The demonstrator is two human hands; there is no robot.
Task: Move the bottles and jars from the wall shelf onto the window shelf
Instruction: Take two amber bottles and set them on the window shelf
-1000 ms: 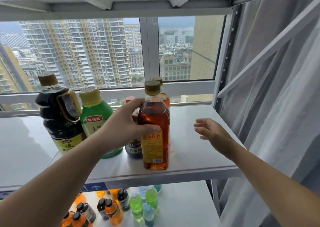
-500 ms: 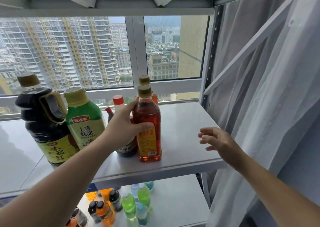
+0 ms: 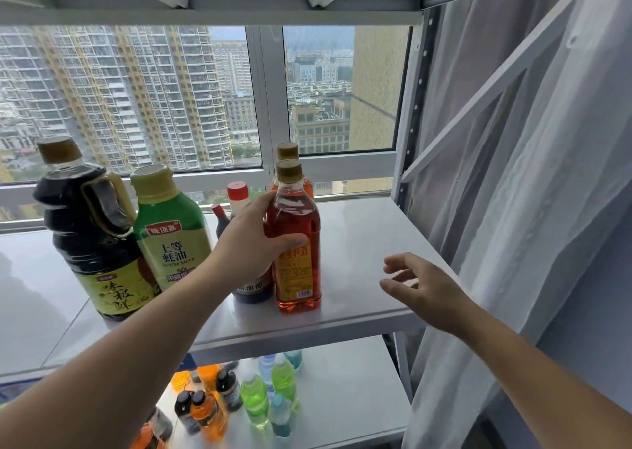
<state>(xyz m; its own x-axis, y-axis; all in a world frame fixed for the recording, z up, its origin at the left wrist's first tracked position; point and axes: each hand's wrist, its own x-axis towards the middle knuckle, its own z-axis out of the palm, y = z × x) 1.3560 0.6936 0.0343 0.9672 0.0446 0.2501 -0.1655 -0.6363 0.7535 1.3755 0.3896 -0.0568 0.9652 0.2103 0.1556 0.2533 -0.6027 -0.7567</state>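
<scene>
My left hand (image 3: pixel 254 243) grips an amber cooking-wine bottle (image 3: pixel 297 243) that stands upright on the white window shelf (image 3: pixel 362 243). A second amber bottle (image 3: pixel 288 152) stands right behind it. To the left stand a big dark soy-sauce jug (image 3: pixel 92 233), a green oyster-sauce bottle (image 3: pixel 169 229) and two red-capped dark bottles (image 3: pixel 237 193), partly hidden by my hand. My right hand (image 3: pixel 429 288) hovers open over the shelf's front right corner, holding nothing.
A lower shelf (image 3: pixel 342 390) holds several small drink bottles (image 3: pixel 254 394), green, blue, orange and dark. A white sheer curtain (image 3: pixel 530 209) hangs at the right, close to the shelf's metal upright (image 3: pixel 408 123). The window (image 3: pixel 171 99) is behind the shelf.
My left hand has set the amber bottle further back on the shelf and keeps its grip. My right hand has drawn back to the right and lower. The view has tilted down.
</scene>
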